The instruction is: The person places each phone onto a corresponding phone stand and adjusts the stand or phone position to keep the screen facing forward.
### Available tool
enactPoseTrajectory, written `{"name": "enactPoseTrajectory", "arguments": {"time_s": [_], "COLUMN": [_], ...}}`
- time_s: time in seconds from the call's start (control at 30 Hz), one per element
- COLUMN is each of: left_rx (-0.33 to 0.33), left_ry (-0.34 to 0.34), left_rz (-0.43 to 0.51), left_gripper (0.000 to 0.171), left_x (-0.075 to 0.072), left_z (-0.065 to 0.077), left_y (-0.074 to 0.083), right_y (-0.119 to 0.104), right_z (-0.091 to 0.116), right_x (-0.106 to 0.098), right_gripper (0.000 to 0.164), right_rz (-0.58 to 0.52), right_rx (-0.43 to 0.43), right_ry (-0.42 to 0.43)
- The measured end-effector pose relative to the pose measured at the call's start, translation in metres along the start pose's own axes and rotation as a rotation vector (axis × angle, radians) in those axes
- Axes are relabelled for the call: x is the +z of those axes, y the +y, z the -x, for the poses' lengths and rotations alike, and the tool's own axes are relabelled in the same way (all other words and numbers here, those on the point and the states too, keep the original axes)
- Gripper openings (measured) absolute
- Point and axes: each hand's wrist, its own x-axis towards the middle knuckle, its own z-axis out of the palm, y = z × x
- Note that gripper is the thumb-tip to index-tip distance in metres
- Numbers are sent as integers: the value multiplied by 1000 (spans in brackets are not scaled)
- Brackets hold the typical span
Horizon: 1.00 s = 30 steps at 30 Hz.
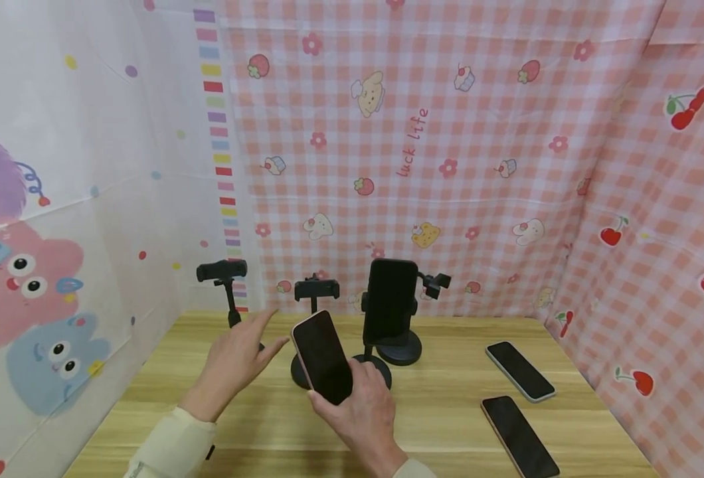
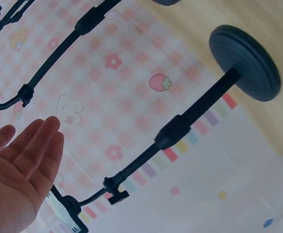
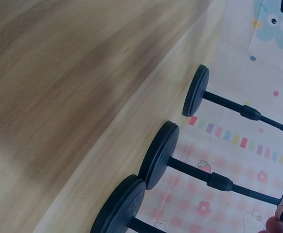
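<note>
My right hand (image 1: 364, 411) grips a smartphone (image 1: 322, 358) with a pinkish edge, its dark screen towards me and tilted. Behind that phone stands a black phone stand (image 1: 317, 289) whose clamp holds nothing. My left hand (image 1: 232, 362) is raised to the left of the phone with its fingers extended, holding nothing; the left wrist view also shows this hand (image 2: 20, 174), palm visible. Farther left is another stand with a bare clamp (image 1: 222, 269). To the right, a black phone (image 1: 390, 302) sits upright in a stand's clamp.
Two phones lie face up on the wooden table (image 1: 441, 411) at the right: a light-edged phone (image 1: 520, 371) and a pinkish-edged phone (image 1: 521, 436). Another stand's clamp (image 1: 434, 284) shows behind the mounted phone. Patterned cloth (image 1: 495, 119) hangs around the table.
</note>
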Motion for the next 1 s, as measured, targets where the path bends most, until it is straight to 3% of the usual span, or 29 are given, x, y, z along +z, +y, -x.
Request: {"name": "enactPoseTrajectory", "arguments": {"time_s": [0.2,0.47,1.0], "left_rx": [20,55,139], "left_ry": [42,33,65], "left_rz": [51,75,150], "left_gripper": [58,61,57], "left_x": [-5,-10,-11], "left_z": [-11,-24,-48], "left_y": [3,8,12], "right_y": [-1,-3,-9], "right_z": [-2,-6,-11], "right_x": [0,-1,-5], "right_gripper": [73,69,70], "right_rz": [-13,-54,-76], "right_rx": [-30,-54,-17], "right_ry": [42,109,98]}}
